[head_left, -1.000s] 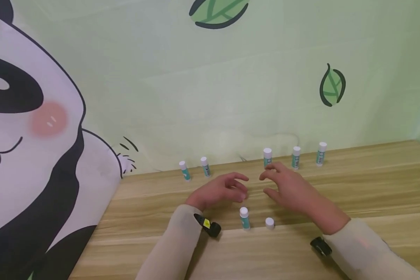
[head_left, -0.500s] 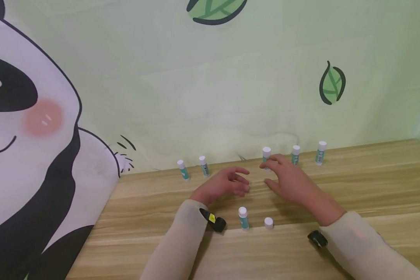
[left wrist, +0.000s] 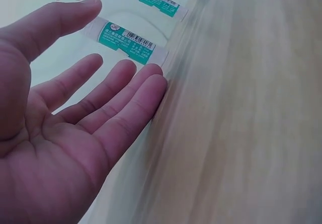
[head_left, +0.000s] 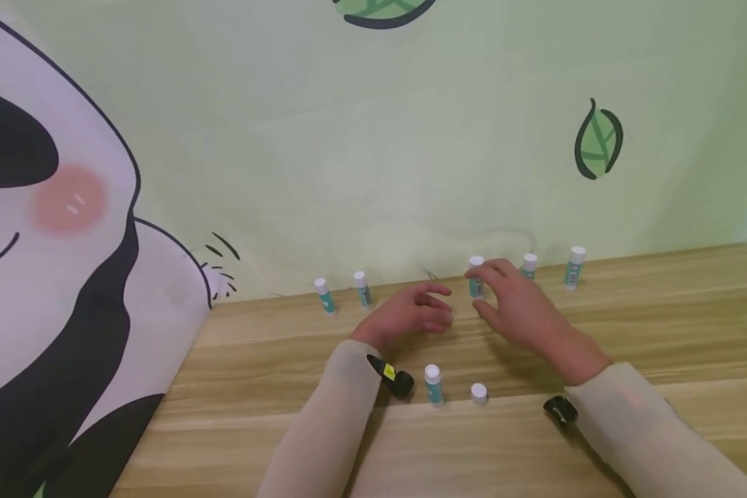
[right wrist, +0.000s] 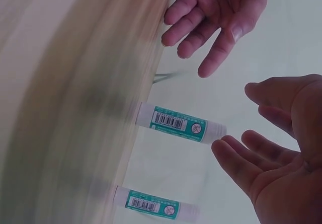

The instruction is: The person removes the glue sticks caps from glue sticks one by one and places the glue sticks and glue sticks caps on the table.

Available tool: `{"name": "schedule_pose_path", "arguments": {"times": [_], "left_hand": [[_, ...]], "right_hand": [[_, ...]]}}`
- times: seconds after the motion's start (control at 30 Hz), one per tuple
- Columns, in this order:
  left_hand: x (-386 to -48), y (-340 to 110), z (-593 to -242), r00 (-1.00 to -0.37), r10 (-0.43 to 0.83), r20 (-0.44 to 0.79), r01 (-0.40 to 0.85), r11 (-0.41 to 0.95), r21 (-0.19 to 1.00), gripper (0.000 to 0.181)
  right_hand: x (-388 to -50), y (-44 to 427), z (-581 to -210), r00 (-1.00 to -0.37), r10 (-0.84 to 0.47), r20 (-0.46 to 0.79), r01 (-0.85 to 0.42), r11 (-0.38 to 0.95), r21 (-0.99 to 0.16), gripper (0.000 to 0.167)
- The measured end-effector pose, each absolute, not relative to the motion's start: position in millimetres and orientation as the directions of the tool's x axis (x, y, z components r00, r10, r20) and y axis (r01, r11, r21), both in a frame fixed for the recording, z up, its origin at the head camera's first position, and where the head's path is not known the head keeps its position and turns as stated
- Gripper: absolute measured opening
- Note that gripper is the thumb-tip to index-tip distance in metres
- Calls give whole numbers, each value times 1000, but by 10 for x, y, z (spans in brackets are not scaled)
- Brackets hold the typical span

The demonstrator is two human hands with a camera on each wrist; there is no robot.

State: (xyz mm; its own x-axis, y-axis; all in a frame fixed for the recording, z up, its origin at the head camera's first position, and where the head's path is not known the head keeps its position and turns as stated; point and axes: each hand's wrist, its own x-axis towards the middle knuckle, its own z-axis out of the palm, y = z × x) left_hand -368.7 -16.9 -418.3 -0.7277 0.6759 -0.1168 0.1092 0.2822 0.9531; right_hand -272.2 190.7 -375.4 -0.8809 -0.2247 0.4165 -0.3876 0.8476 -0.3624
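My right hand reaches toward a teal-and-white glue stick upright near the wall, its fingers loosely bent and holding nothing. In the right wrist view the fingertips come close to this glue stick's white cap; contact cannot be told. My left hand hovers to the left of it, palm toward the right hand, fingers relaxed. The left wrist view shows the left fingertips just short of the glue stick. Nearer me stand another glue stick with a white top and, beside it, a loose white cap.
Two glue sticks stand at the back left. Two more stand at the back right, one partly behind my right hand, the other farther right. The wooden table meets a green wall with a panda picture.
Both hands have moved slightly forward, the left also a little rightward. My right fingers are closer to the middle back glue stick. The view has tilted down slightly.
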Motion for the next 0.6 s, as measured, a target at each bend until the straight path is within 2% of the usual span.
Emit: {"name": "schedule_pose_path", "arguments": {"times": [0.33,0.6], "left_hand": [[-3786,-65,-4203,-740,659,-139,109,322,941,57],[-3833,-2,-4185,-744,661,-103,103,266,959,53]], "right_hand": [[-2804,1940,-3789,-882,-198,427,-369,855,-365,38],[-2858,1948,-3791,-878,-190,440,-372,849,-376,37]]}}
